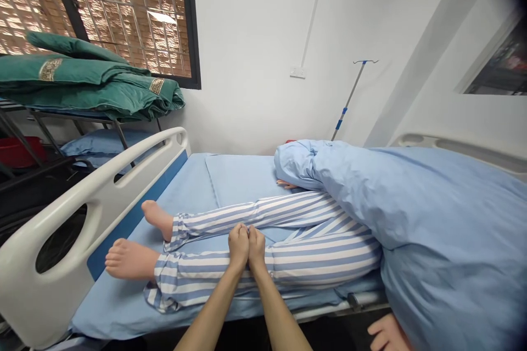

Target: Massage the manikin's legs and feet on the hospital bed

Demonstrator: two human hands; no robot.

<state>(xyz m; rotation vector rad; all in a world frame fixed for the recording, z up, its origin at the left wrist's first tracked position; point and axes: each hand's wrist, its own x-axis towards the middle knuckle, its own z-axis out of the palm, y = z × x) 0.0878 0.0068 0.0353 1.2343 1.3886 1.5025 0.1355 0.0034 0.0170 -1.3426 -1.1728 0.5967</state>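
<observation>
My left hand [239, 245] and my right hand [256, 245] are side by side, both closed with the fingers curled in. They are over the nearer leg of blue-and-white striped trousers [321, 260], around the shin and knee. Whether anything is inside the fingers is hidden, and I cannot tell if they press on the cloth. The trousers are on a figure lying on the bed, its look like a care manikin, with bare feet [132, 259] sticking out at the left. A light blue quilt [370, 186] is folded back over the figure's upper body.
The bed's white footboard [53, 241] rises at the left. A manikin-like hand [389, 333] hangs at the near bedside, lower right. Behind stand an IV pole [348, 101] and a wall socket [297, 72]. Green folded bedding [90, 82] lies on another bed by the barred window [127, 5].
</observation>
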